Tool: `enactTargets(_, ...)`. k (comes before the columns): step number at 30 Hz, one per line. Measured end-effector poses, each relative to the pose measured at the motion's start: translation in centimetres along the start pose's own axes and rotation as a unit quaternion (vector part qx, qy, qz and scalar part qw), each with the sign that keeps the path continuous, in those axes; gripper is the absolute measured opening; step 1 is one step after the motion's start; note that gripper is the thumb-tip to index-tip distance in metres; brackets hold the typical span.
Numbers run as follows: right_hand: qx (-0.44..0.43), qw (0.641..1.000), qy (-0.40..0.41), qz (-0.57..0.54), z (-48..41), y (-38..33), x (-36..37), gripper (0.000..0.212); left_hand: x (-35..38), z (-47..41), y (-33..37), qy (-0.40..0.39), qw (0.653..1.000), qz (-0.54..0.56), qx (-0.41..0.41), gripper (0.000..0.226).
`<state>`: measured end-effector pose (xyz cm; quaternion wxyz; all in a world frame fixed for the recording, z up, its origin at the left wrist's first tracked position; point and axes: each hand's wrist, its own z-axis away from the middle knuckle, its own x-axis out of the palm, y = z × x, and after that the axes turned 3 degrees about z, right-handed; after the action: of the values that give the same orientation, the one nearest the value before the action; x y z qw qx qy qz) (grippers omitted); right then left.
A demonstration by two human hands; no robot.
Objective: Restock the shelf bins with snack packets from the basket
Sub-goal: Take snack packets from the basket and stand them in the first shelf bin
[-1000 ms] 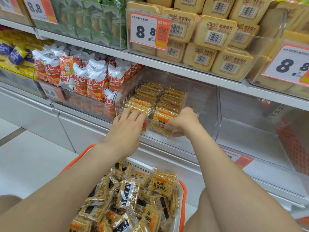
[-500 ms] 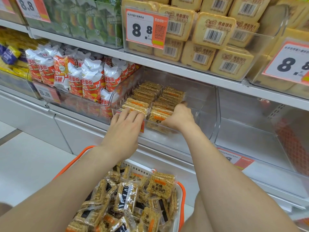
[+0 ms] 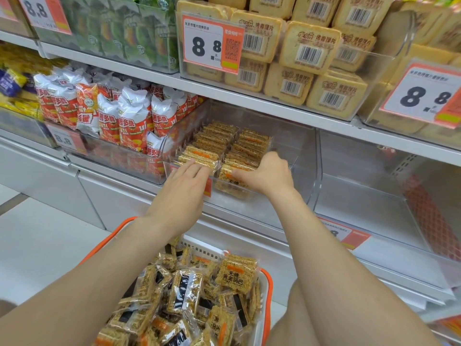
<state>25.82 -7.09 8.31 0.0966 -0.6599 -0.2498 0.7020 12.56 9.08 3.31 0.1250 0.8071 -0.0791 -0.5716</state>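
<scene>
Head view; forward-down; close to shelf bin (image 3: pixel 262 208).

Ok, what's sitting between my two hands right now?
In the head view, the front snack packets in the clear bin lie between your left hand and right hand.

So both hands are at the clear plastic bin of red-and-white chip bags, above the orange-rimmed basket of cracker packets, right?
No. In the head view the left hand and right hand are at the clear plastic bin of golden square cracker packets, beside the red-and-white chip bags; the orange-rimmed basket is below them.
</scene>
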Motion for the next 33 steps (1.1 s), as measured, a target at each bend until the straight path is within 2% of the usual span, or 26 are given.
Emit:
enactTargets(2, -0.066, 0.996, 0.057, -0.024, 0.3, -0.3, 0.4, 0.054, 0.0, 0.2, -0.2, 0.051, 0.999, 0.007, 0.013, 0.046)
enactTargets(5, -0.194, 0.969, 0.125, -0.089, 2.0, -1.7, -0.1, 0.033, -0.2, 0.5, -0.5, 0.155, 0.987, -0.027, 0.026, 0.023)
enactTargets(6, -0.225, 0.96, 0.134, -0.103, 3.0, -2.3, -0.3, 0.031, -0.2, 0.6, -0.7, 0.175, 0.984, -0.035, 0.019, 0.017)
enactTargets(8, -0.27, 0.953, 0.088, -0.103, 4.8, -3.2, -0.1, 0.031, 0.2, 1.0, -1.4, 0.172, 0.984, -0.039, -0.014, 0.01)
enactTargets(10, -0.297, 0.953, -0.018, -0.048, 6.1, -3.7, 1.1, 0.031, 0.9, 1.5, -2.4, 0.102, 0.992, -0.034, -0.071, 0.008)
enactTargets(12, -0.311, 0.944, -0.109, 0.035, 6.8, -4.0, 2.9, 0.031, 1.7, 2.0, -3.5, -0.014, 0.988, -0.059, -0.139, 0.012)
enactTargets(14, -0.32, 0.927, -0.159, 0.116, 7.0, -4.1, 4.2, 0.026, 2.7, 2.6, -4.5, -0.137, 0.969, -0.096, -0.179, 0.022)
enactTargets(17, -0.315, 0.905, -0.211, 0.193, 6.8, -4.2, 5.2, 0.015, 4.5, 3.3, -5.8, -0.234, 0.947, -0.129, -0.178, 0.037)
enactTargets(21, -0.294, 0.886, -0.262, 0.244, 6.2, -4.4, 6.5, 0.027, 6.5, 3.7, -6.9, -0.278, 0.925, -0.202, -0.162, 0.061)
enactTargets(24, -0.286, 0.88, -0.291, 0.242, 5.7, -4.8, 7.4, 0.027, 7.9, 3.7, -7.8, -0.335, 0.899, -0.229, -0.166, 0.071)
enactTargets(26, -0.283, 0.875, -0.309, 0.242, 5.4, -5.1, 7.9, 0.024, 8.5, 3.6, -8.2, -0.354, 0.894, -0.233, -0.145, 0.076)
enactTargets(29, -0.273, 0.87, -0.332, 0.241, 5.0, -5.4, 8.4, 0.014, 9.6, 3.2, -8.8, -0.376, 0.893, -0.216, -0.122, 0.073)
enactTargets(31, -0.271, 0.865, -0.345, 0.243, 4.7, -5.4, 8.8, 0.028, 10.2, 3.0, -9.4, -0.368, 0.898, -0.224, -0.09, 0.068)
enactTargets(33, -0.273, 0.857, -0.354, 0.254, 4.6, -5.4, 8.8, 0.03, 10.2, 2.9, -9.3, -0.343, 0.905, -0.245, -0.065, 0.062)
